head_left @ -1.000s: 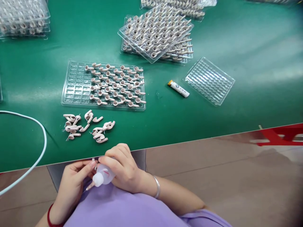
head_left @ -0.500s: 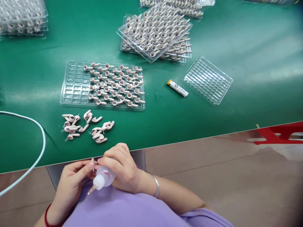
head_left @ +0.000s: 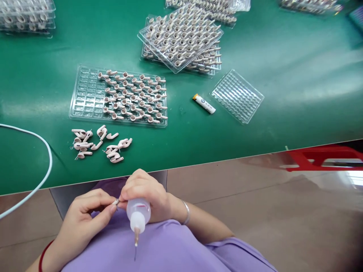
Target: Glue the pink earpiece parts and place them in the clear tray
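Head view: left hand [head_left: 87, 213] pinches a small pale-pink plastic earbud shell [head_left: 116, 202] between thumb and fingers, just short of the glossy green tabletop [head_left: 176, 145]. Right hand [head_left: 147, 190] is curled round a translucent white squeeze bottle [head_left: 138, 207], its fingertips at the shell's far end; contact hard to tell. Bottle's thin needle points away from the shell, over a purple fabric shirt [head_left: 167, 249]. Tabletop's straight edge runs beyond the hands; green strip, then a loose heap of curved pale-pink shells [head_left: 82, 145]. Farther back, a transparent pocketed plastic tray [head_left: 86, 90], part-filled in rows.
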`<move>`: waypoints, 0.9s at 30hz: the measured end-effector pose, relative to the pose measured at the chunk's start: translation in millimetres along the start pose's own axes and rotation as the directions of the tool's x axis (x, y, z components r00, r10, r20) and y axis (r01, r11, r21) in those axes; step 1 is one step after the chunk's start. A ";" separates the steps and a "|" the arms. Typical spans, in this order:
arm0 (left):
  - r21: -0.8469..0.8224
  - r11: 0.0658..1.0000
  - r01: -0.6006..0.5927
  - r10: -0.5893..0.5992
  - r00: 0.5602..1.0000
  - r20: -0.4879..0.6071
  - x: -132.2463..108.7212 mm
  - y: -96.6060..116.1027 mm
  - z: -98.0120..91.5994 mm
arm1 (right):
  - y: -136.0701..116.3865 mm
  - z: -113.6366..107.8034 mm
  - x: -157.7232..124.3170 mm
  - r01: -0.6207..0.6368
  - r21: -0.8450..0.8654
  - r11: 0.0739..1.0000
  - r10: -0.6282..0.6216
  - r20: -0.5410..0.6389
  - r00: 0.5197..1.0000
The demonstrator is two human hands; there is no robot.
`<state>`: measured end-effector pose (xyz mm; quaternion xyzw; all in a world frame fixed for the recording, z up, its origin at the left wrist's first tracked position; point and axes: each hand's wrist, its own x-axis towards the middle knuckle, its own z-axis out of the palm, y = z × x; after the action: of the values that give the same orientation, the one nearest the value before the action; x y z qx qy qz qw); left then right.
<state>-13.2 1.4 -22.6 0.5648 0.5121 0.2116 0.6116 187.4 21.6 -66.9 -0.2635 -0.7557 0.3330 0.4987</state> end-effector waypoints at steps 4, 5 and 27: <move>0.029 1.000 0.003 -0.005 0.999 0.048 -0.9 1.7 -1.2 | -0.5 -7.5 0.4 0.071 -0.034 0.997 -0.067 0.100 0.993; 0.029 0.999 0.020 -0.021 0.998 0.057 -0.9 1.8 -1.7 | -0.6 -8.9 0.8 0.095 -0.038 0.995 -0.091 0.111 0.990; -0.443 0.743 0.502 -0.384 0.862 0.332 4.1 -8.9 4.5 | 8.4 -17.9 -1.9 0.245 0.058 0.968 -0.250 0.323 0.913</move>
<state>-10.6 0.3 -33.0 0.2609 0.4858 0.1249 0.8248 205.3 29.8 -69.4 -0.1027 -0.8523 0.3126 0.4065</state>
